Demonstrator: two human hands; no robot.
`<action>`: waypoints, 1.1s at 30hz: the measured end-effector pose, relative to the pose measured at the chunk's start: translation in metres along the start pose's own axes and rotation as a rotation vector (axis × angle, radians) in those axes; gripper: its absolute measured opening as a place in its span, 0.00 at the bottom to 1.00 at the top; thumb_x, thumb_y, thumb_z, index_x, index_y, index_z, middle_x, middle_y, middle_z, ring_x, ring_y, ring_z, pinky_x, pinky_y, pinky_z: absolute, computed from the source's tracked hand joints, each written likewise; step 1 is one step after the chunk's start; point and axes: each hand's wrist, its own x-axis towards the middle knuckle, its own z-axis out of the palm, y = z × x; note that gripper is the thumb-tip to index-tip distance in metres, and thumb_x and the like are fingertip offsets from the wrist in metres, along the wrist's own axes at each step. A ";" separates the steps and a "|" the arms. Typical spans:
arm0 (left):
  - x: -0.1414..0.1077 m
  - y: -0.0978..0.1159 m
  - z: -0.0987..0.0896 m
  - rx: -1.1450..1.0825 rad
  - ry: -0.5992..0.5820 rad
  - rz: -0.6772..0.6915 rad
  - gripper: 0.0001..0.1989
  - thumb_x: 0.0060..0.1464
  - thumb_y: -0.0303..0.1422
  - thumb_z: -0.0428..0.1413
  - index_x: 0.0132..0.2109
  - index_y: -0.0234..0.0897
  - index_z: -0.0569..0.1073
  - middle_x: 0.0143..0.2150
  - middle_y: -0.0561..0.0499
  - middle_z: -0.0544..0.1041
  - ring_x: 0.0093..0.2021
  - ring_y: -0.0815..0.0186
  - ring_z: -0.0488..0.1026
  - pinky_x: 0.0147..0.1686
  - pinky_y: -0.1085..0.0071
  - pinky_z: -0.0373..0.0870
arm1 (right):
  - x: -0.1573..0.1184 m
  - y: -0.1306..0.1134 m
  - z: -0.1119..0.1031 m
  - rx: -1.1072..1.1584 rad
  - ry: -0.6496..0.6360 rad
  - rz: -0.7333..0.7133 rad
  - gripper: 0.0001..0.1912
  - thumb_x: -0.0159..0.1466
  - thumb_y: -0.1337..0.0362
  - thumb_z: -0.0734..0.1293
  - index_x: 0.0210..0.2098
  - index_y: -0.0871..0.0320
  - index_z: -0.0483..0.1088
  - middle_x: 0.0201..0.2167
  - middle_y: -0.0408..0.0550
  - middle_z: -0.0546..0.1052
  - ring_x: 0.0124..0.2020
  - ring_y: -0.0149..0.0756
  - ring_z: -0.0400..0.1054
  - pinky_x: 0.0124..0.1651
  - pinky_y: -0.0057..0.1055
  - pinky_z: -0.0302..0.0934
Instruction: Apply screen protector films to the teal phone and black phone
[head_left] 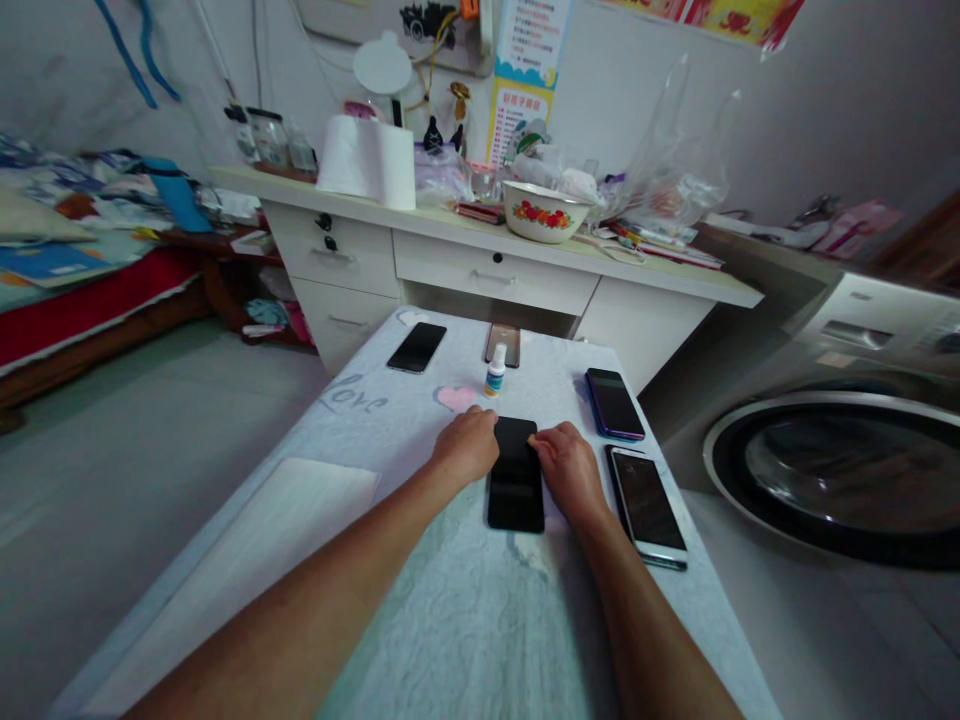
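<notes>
Positioning or steadying seems in hand: a black phone [515, 500] lies flat on the surface [450, 630] between left hand [468, 445] and right hand [568, 462], both reaching forward, angled inward; fingers [534, 440] curled at its upper edges, grip impossible to tell; lifting would call for a hold on both sides

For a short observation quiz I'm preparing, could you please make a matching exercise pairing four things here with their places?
1. White-capped bottle
2. Floral bowl
3. White-framed smartphone
4. Black smartphone

A. On the desk
B. Between the left hand and right hand
C. Right of the pink heart print
D. Near the right edge of the table

Pairs: 1-C; 2-A; 3-D; 4-B
</notes>
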 end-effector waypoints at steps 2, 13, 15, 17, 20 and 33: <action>0.010 0.000 0.005 0.010 0.035 -0.050 0.15 0.57 0.24 0.46 0.45 0.36 0.74 0.48 0.41 0.75 0.50 0.59 0.73 0.49 0.67 0.68 | 0.001 0.002 0.001 0.011 0.014 0.010 0.10 0.66 0.67 0.62 0.36 0.59 0.77 0.34 0.47 0.73 0.34 0.33 0.69 0.40 0.26 0.58; 0.025 -0.009 0.023 -0.170 0.244 -0.050 0.13 0.58 0.26 0.48 0.44 0.39 0.75 0.45 0.49 0.80 0.47 0.64 0.75 0.47 0.70 0.68 | -0.004 -0.006 0.002 0.021 -0.070 -0.071 0.09 0.65 0.68 0.63 0.37 0.58 0.76 0.34 0.47 0.72 0.34 0.33 0.69 0.38 0.26 0.60; 0.027 -0.013 0.026 -0.195 0.259 -0.033 0.13 0.57 0.26 0.48 0.43 0.40 0.75 0.44 0.50 0.80 0.45 0.64 0.76 0.46 0.71 0.68 | -0.007 -0.011 0.002 0.034 -0.111 -0.100 0.09 0.65 0.69 0.63 0.37 0.58 0.76 0.34 0.47 0.72 0.35 0.33 0.69 0.39 0.26 0.60; 0.029 -0.016 0.028 -0.211 0.274 -0.020 0.12 0.57 0.27 0.49 0.43 0.40 0.76 0.43 0.50 0.80 0.44 0.64 0.76 0.44 0.71 0.68 | -0.010 -0.016 0.003 0.069 -0.148 -0.133 0.09 0.65 0.69 0.63 0.37 0.58 0.76 0.35 0.47 0.72 0.36 0.33 0.69 0.40 0.26 0.61; 0.030 -0.019 0.031 -0.242 0.297 0.017 0.12 0.57 0.26 0.48 0.42 0.40 0.75 0.43 0.50 0.80 0.44 0.64 0.76 0.45 0.70 0.68 | -0.015 -0.023 0.005 0.117 -0.182 -0.186 0.09 0.66 0.69 0.63 0.37 0.56 0.76 0.36 0.46 0.72 0.36 0.31 0.69 0.41 0.25 0.62; 0.035 -0.021 0.024 -0.225 0.266 0.080 0.13 0.56 0.24 0.47 0.38 0.39 0.76 0.43 0.51 0.78 0.45 0.65 0.74 0.45 0.72 0.68 | -0.016 -0.036 0.009 0.124 -0.220 -0.227 0.10 0.67 0.68 0.62 0.38 0.55 0.76 0.37 0.46 0.72 0.35 0.30 0.69 0.40 0.25 0.62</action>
